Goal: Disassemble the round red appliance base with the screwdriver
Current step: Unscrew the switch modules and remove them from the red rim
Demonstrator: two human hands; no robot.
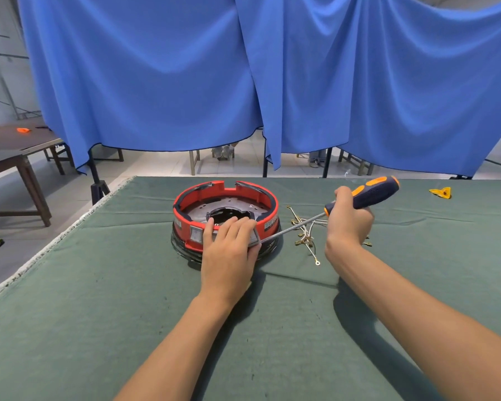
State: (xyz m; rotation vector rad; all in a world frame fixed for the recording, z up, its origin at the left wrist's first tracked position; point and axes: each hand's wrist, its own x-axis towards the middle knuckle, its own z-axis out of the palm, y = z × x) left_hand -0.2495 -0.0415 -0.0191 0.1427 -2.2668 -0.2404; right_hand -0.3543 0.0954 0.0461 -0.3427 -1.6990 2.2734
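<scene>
Overhead-lit green cloth table [104,299], blue curtain [162,82] behind.

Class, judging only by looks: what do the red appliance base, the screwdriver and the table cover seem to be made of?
Red appliance base: probably moulded plastic, smooth with slight sheen; dark perforated plate inside looks metal.
Screwdriver: shiny metal shaft, matte navy-and-orange handle, likely rubbery plastic.
Table cover: green fabric, matte, creased, frayed pale edge.

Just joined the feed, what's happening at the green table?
A person is taking apart a round red plastic appliance base on a green cloth-covered table. The left hand steadies its front wall, fingers over the rim. The right hand grips an orange-and-navy screwdriver, tip at the front panel. Loose white wires with brass terminals lie beside it.
</scene>
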